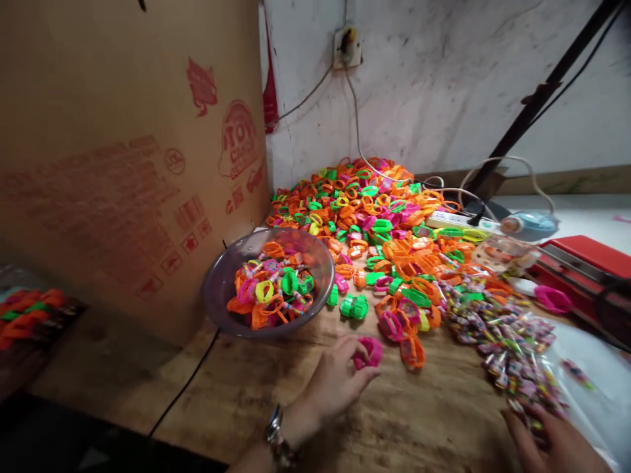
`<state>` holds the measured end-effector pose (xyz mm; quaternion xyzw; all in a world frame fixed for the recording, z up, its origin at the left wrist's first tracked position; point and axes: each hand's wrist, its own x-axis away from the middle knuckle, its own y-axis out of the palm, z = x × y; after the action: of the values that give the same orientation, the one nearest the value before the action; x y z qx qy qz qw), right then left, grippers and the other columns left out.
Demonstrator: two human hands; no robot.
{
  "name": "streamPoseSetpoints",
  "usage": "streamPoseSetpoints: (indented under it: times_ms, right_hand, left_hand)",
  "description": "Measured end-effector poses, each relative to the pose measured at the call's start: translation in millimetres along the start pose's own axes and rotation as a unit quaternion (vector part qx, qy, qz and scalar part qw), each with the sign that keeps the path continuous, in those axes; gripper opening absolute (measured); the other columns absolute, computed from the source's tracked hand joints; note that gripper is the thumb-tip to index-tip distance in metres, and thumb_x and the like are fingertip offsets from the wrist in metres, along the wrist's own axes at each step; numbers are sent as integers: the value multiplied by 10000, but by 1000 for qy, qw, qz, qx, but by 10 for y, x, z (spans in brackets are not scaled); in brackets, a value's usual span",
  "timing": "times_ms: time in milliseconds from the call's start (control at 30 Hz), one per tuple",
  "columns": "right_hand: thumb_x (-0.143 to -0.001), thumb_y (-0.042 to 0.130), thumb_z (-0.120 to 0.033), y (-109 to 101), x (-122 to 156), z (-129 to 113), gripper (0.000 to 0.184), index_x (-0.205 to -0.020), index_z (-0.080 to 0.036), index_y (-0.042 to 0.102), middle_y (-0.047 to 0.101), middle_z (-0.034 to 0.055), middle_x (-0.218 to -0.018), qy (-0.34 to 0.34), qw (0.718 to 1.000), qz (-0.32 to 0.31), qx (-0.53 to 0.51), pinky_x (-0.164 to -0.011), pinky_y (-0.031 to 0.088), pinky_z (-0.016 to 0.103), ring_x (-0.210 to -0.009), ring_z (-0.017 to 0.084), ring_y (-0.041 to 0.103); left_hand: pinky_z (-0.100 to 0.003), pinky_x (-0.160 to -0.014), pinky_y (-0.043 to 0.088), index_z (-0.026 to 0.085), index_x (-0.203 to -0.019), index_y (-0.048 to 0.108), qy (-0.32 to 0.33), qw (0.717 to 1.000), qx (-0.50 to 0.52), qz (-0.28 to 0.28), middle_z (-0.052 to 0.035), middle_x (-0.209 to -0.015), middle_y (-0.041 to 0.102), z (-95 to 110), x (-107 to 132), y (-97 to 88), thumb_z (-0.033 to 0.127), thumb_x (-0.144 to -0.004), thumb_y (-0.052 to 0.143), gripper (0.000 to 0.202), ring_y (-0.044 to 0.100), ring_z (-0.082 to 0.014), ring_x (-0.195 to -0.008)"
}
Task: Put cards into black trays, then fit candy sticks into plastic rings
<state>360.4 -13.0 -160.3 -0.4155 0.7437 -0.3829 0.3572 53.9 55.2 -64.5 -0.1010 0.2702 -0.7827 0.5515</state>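
Observation:
My left hand (340,371) is closed on a pink toy watch (371,353), held by thumb and fingers just above the wooden table. At the lower right, my right hand (555,437) reaches into a heap of small wrapped candies (497,328). Its thumb and fingers close around a wrapped candy (535,426) at the heap's near edge; part of the grip is cut off by the frame. Loose orange and pink toy watches (411,351) lie just beyond my left hand. A green toy watch (353,307) sits beside a purple-grey bowl (214,309) holding toy watches and candies.
A large heap of coloured toy watches (345,197) rests against the wall. A tall cardboard box (123,98) stands at left. A power strip (461,221), a red machine (591,263) and a plastic bag (596,381) are at right. A black cable (185,381) crosses the table (236,401).

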Motion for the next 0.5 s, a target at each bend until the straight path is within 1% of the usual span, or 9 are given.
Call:
streamPoseSetpoints:
  times_ms: [33, 67, 100, 133, 200, 267, 367, 433, 500]
  right_hand:
    - [-840, 432, -472, -66, 18, -201, 325, -770, -213, 614, 669, 169, -757, -8, 1000, 10, -19, -584, 516, 462, -669, 335, 638]
    - [-873, 426, -460, -141, 40, -434, 339, -878, -190, 630, 682, 162, -836, -40, 997, 29, -53, -650, 534, 440, -754, 317, 657]
    - [-899, 417, -448, -220, 63, -687, 344, -948, -183, 630, 685, 149, -891, -92, 990, 56, -86, -699, 540, 423, -818, 299, 662]
    - [-920, 414, -442, -296, 84, -944, 341, -996, -191, 631, 684, 122, -888, -150, 978, 80, -124, -696, 546, 389, -818, 270, 665]
    - [-964, 413, -355, -436, 118, -1425, 292, -1139, -216, 601, 692, 86, -977, -224, 950, 76, -204, -747, 554, 328, -891, 215, 673]
    - [-973, 439, -291, -558, 140, -1800, 309, -1259, -224, 537, 685, 82, -1123, -262, 931, 49, -251, -823, 554, 295, -1025, 191, 659]
    - [-973, 468, -252, -698, 158, -2128, 284, -1251, -234, 526, 698, 60, -1126, -286, 912, 25, -293, -808, 565, 244, -994, 158, 680]
    - [-972, 475, -235, -743, 162, -2233, 241, -1201, -222, 545, 713, 57, -1069, -313, 900, 32, -301, -791, 573, 240, -928, 151, 696]
    - [-969, 473, -210, -745, 162, -2298, 228, -1182, -194, 552, 712, 76, -1056, -340, 892, 55, -292, -812, 575, 263, -934, 162, 694]
  left_hand:
    - [-288, -812, 520, 175, -863, 624, -22, 999, 41, 18, -60, -1009, 664, 74, 58, -61, 255, -851, 641, 82, 634, -185, -935]
    - [-292, -840, 511, 177, -879, 632, -33, 997, 61, 35, -67, -1036, 647, 148, 105, -129, 286, -877, 603, 114, 623, -189, -972]
    - [-309, -901, 490, 180, -900, 640, -33, 996, 65, 50, -79, -1092, 621, 218, 140, -201, 312, -902, 563, 154, 602, -197, -1035]
    - [-327, -965, 459, 183, -912, 646, -29, 996, 60, 64, -89, -1157, 585, 282, 165, -273, 328, -924, 521, 191, 573, -204, -1099]
    - [-346, -1041, 404, 189, -914, 653, -19, 996, 37, 83, -97, -1235, 520, 389, 203, -408, 334, -953, 462, 244, 520, -211, -1183]
    - [-330, -1027, 416, 201, -940, 657, -9, 996, 16, 83, -90, -1210, 513, 477, 241, -518, 328, -964, 440, 252, 523, -200, -1165]
    - [-306, -977, 454, 230, -1023, 652, 17, 997, -8, 74, -79, -1167, 530, 584, 312, -631, 296, -979, 403, 262, 543, -184, -1111]
    - [-307, -957, 471, 240, -1075, 640, 41, 995, -33, 80, -80, -1163, 534, 630, 354, -677, 267, -981, 388, 270, 552, -185, -1095]
    - [-310, -941, 482, 240, -1109, 627, 60, 993, -63, 83, -80, -1153, 541, 652, 385, -706, 239, -976, 389, 272, 559, -188, -1085]
